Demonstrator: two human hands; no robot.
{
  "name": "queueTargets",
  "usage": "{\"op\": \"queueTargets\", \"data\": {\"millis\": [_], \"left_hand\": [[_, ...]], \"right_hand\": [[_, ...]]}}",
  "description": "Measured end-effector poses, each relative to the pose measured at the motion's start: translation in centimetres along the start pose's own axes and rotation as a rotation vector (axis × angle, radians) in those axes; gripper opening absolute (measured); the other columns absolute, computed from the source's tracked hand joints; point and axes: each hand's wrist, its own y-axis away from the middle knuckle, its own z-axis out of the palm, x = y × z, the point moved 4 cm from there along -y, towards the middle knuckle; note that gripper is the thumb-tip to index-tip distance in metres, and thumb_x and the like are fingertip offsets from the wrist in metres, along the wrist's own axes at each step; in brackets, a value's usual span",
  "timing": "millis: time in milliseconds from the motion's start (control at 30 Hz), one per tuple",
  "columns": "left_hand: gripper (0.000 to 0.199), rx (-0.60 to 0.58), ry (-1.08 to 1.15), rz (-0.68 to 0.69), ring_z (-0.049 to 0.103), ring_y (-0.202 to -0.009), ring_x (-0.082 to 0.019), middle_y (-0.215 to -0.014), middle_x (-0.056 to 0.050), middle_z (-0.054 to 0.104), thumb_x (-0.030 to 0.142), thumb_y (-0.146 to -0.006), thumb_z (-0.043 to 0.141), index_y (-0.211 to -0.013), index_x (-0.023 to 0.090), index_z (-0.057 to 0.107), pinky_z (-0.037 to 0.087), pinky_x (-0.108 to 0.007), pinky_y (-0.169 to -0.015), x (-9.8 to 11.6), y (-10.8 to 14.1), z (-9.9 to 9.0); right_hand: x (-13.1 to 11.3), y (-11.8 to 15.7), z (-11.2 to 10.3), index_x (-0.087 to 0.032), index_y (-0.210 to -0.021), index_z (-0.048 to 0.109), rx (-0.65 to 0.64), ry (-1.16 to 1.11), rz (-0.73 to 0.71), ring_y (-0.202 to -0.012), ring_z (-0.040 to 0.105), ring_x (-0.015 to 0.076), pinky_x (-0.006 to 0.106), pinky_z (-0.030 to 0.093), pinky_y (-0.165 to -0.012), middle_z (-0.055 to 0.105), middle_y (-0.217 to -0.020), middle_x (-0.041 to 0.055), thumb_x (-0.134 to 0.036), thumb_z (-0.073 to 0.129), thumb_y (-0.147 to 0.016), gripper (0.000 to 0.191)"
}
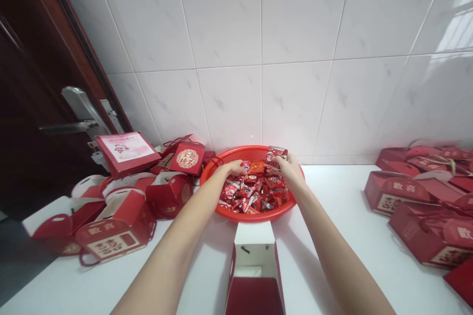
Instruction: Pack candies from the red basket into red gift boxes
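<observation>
— Red plastic basket (254, 217) on white table (354, 216). How's the step best done?

— Looks like picking from the pile of wrapped sweets (253, 192). Rec.: pinch a few pcs at a time, by the body, not the wrapper ends; lift straight up, clear of rim; don't lean wrists on basket, may tip.

— Hands?

— L hand (235, 168): far-left of pile, fingers part-curled, tips hidden; grip can't be told. R hand (291, 170): far-right, fingers loosely bent at a packet (276, 151) by far rim; hold unconfirmed.

— Sweets rel. to hands?

— In basket, under & between both; bulk lies nearer than fingertips.

— Box (254, 296)?

— Near side, between forearms, pale inside showing. Approx. in line w/ basket.
</observation>
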Motion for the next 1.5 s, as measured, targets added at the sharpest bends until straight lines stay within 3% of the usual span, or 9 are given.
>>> {"op": "queueTargets", "data": {"millis": [100,167,233,300,400,600,800,1200,1500], "left_hand": [[0.035,-0.04,-0.048,-0.101,0.064,-0.106,-0.027,-0.124,-0.007,0.062,0.038,-0.095,0.061,-0.122,0.016,0.062,0.056,-0.043,-0.088,-0.3,0.1,0.0],[0.031,-0.072,-0.074,-0.154,0.066,-0.096,-0.023,-0.113,-0.006,0.066,0.036,-0.094,0.063,-0.114,0.014,0.064,0.058,-0.039,-0.081,-0.2,0.1,0.0],[0.022,-0.101,-0.086,-0.188,0.065,-0.075,-0.017,-0.089,-0.003,0.069,0.029,-0.081,0.077,-0.092,0.012,0.069,0.054,-0.03,-0.066,0.2,0.2,0.0],[0.021,-0.114,-0.075,-0.195,0.057,-0.056,-0.014,-0.064,0.002,0.064,0.015,-0.058,0.086,-0.068,0.013,0.068,0.044,-0.026,-0.053,0.7,0.4,-0.1],[0.022,-0.097,-0.01,-0.172,0.053,-0.051,-0.014,-0.054,0.004,0.062,0.006,-0.044,0.08,-0.058,0.016,0.067,0.038,-0.026,-0.05,1.7,0.7,-0.2],[0.022,-0.03,0.19,-0.096,0.061,-0.062,-0.015,-0.068,0.0,0.07,0.017,-0.049,0.075,-0.071,0.017,0.071,0.045,-0.027,-0.061,3.8,0.9,-0.1],[0.033,-0.043,0.324,-0.049,0.064,-0.066,-0.016,-0.078,-0.002,0.073,0.025,-0.054,0.074,-0.086,0.016,0.073,0.05,-0.029,-0.068,5.5,1.3,0.7],[0.028,0.011,0.272,-0.044,0.064,-0.067,-0.015,-0.077,-0.002,0.073,0.021,-0.056,0.079,-0.082,0.014,0.071,0.049,-0.028,-0.068,4.5,1.1,0.5],[0.009,0.04,0.137,-0.029,0.056,-0.056,-0.011,-0.055,0.005,0.061,0.01,-0.056,0.063,-0.062,0.016,0.061,0.04,-0.023,-0.057,4.2,0.9,0.2]], "right_hand": [[-0.1,-0.1,0.1,-0.021,-0.081,0.056,0.002,-0.007,-0.015,-0.071,0.069,0.016,0.026,0.06,-0.061,0.067,-0.082,0.0003,-0.013,0.061,-0.07,0.015],[-0.1,-0.2,0.1,-0.021,-0.08,0.056,0.011,-0.012,-0.008,-0.071,0.068,0.0161,0.026,0.06,-0.06,0.066,-0.081,0.0004,-0.013,0.061,-0.07,0.014],[-0.1,-0.2,0.1,-0.021,-0.078,0.055,0.02,-0.016,0.007,-0.072,0.069,0.0168,0.025,0.06,-0.06,0.065,-0.079,0.0004,-0.014,0.061,-0.07,0.012],[-0.1,-0.3,0.1,-0.021,-0.076,0.054,0.021,-0.019,0.014,-0.073,0.069,0.0178,0.026,0.06,-0.061,0.064,-0.078,0.0003,-0.015,0.062,-0.069,0.012],[-0.1,-0.5,0.1,-0.021,-0.077,0.054,0.01,-0.029,0.005,-0.073,0.069,0.0187,0.029,0.06,-0.062,0.063,-0.077,0.0001,-0.016,0.062,-0.068,0.013],[0.2,-0.8,0.0,-0.021,-0.077,0.054,-0.001,-0.03,0.012,-0.068,0.067,0.0165,0.027,0.059,-0.06,0.064,-0.077,0.0002,-0.015,0.06,-0.07,0.011],[0.2,-0.8,0.0,-0.02,-0.078,0.055,0.002,-0.048,-0.002,-0.071,0.068,0.017,0.027,0.059,-0.059,0.064,-0.079,0.0007,-0.015,0.061,-0.07,0.011],[0.5,-1.1,-0.1,-0.02,-0.077,0.056,-0.014,-0.038,0.008,-0.066,0.068,0.0178,0.028,0.058,-0.058,0.065,-0.073,-0.0011,-0.018,0.061,-0.068,0.011],[0.0,-0.6,-0.1,-0.021,-0.071,0.057,0.015,-0.068,0.004,-0.069,0.07,0.0181,0.028,0.057,-0.059,0.064,-0.069,-0.0024,-0.013,0.062,-0.069,0.009]]}}
